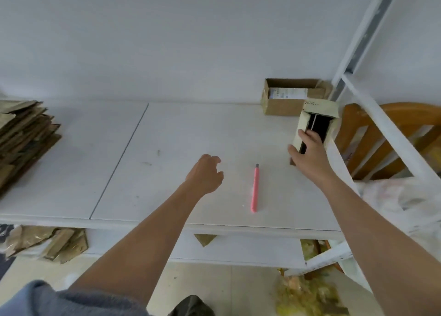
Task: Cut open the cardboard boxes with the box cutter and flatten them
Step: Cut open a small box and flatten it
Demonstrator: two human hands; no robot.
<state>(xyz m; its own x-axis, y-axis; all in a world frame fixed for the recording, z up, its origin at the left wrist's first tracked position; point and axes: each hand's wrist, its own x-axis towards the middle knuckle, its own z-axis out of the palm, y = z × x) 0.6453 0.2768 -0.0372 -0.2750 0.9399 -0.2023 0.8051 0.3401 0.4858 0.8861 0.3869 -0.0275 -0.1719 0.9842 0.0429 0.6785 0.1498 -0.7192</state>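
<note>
Narrow box [303, 125] in right hand [307, 158], box cutter [254, 189] beside

Soft, even daylight fills the view, and the white wall [167, 41] and counter [191, 129] read bright, close to washed out. Shadows are faint: a thin one lies beside the pink box cutter [255, 189], and darker shade sits under the counter's front edge. No hard glare shows. The wide lens bends straight lines near the edges, as on the white frame [365, 29] at upper right. The lower right of the frame is smeared and blurred, and detail is soft overall.
</note>
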